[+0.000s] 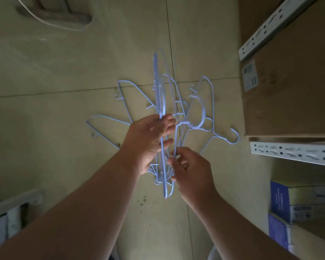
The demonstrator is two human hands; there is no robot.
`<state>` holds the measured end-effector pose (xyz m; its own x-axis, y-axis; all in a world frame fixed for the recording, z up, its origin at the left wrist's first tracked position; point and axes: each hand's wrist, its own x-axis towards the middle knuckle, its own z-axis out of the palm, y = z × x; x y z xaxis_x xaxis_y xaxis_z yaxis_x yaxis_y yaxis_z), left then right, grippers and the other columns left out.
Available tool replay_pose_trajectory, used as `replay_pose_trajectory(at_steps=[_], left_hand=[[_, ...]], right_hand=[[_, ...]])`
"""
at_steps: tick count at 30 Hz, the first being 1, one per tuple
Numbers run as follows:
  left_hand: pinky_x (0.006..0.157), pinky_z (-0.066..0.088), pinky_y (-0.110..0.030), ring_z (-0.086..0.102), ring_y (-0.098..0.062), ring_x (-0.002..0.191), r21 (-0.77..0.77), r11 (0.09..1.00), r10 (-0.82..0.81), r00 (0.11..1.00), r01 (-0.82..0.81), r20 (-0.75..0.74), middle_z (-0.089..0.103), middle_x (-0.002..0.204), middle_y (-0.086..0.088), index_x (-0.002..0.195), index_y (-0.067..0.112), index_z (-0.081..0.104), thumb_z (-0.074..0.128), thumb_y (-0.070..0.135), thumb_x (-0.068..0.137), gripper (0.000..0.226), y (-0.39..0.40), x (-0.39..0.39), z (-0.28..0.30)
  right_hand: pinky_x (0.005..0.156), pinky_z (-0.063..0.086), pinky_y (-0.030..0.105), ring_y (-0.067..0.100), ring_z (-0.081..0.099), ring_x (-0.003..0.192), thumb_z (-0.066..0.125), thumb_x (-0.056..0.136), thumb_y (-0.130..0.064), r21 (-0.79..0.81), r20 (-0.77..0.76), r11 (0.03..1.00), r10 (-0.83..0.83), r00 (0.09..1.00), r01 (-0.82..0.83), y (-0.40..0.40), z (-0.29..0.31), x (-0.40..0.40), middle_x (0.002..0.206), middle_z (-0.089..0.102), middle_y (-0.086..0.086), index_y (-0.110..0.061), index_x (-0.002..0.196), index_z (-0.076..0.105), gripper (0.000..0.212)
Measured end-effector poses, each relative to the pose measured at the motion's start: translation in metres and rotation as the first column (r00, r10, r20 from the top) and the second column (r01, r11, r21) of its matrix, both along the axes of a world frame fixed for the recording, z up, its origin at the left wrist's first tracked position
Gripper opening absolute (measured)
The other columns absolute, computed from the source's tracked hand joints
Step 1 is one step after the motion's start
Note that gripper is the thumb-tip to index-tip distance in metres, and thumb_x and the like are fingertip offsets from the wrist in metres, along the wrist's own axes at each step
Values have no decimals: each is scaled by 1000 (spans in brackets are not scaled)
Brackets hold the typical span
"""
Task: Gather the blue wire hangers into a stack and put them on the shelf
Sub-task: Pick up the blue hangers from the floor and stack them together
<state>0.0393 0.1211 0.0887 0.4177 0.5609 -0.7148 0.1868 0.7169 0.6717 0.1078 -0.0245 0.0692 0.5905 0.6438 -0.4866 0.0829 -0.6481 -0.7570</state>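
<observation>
I look down at a tiled floor where several blue wire hangers lie scattered. My left hand (148,139) is closed around a bunch of blue wire hangers (160,87), held edge-on above the floor. My right hand (189,169) pinches the wire of another blue hanger (201,113) whose hook points right, close beside the bunch. More loose hangers (105,121) lie on the floor to the left, partly hidden behind my hands. The metal shelf (289,152) stands at the right.
Large cardboard boxes (289,91) sit on the shelf at the right, with blue and white packages (281,203) lower down. A white cord (51,23) and a brown object lie on the floor at the top left. Another rack edge (13,201) shows at the bottom left.
</observation>
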Motion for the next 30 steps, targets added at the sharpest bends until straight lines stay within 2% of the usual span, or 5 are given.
replay_pose_trajectory(at_steps=[10, 14, 19, 25, 30], left_hand=[[97, 61, -41, 81, -24, 104, -57, 998, 1, 994, 5, 107, 85, 107, -10, 110, 10, 78, 75, -5, 91, 25, 31, -39, 41], [90, 66, -38, 82, -24, 97, 12, 1000, -20, 996, 19, 90, 85, 102, -11, 102, 12, 79, 76, -2, 89, 20, 38, -48, 15], [91, 66, -39, 83, -25, 98, 23, 1000, 3, 996, -5, 85, 84, 108, -10, 104, 11, 74, 62, -6, 102, 21, 35, -53, -31], [85, 67, -34, 83, -22, 93, -14, 999, 41, 997, -40, 65, 84, 101, -7, 106, 10, 74, 62, -6, 101, 21, 15, -63, -76], [80, 66, -31, 83, -19, 91, -62, 993, 107, 993, -104, 42, 84, 101, -6, 109, 8, 74, 63, -5, 101, 19, 4, -65, -88]], right_hand=[[54, 64, 30, 14, 60, 59, 67, 99, -6, 44, -273, 997, 79, 959, -70, 47, 60, -21, 67, 60, 20, -11, 91, 81, 17], [47, 55, 23, 10, 60, 51, 73, 99, -11, 53, -360, 991, 131, 924, -120, 52, 25, -15, 58, 65, -6, -28, 87, 81, 22], [82, 67, 49, 26, 81, 77, 68, 93, -43, -255, 6, 961, -105, 994, 103, 23, -88, 34, 84, 82, 1, -22, 94, 80, 24], [106, 52, 38, 38, 66, 131, 63, 101, -54, -669, 245, 725, 10, 970, 162, -5, -168, 66, 135, 71, 24, 6, 133, 64, 68], [97, 64, 48, 41, 75, 113, 68, 93, -23, -622, 158, 713, -291, 944, 324, -22, -185, 76, 121, 76, 24, -12, 89, 61, 14]])
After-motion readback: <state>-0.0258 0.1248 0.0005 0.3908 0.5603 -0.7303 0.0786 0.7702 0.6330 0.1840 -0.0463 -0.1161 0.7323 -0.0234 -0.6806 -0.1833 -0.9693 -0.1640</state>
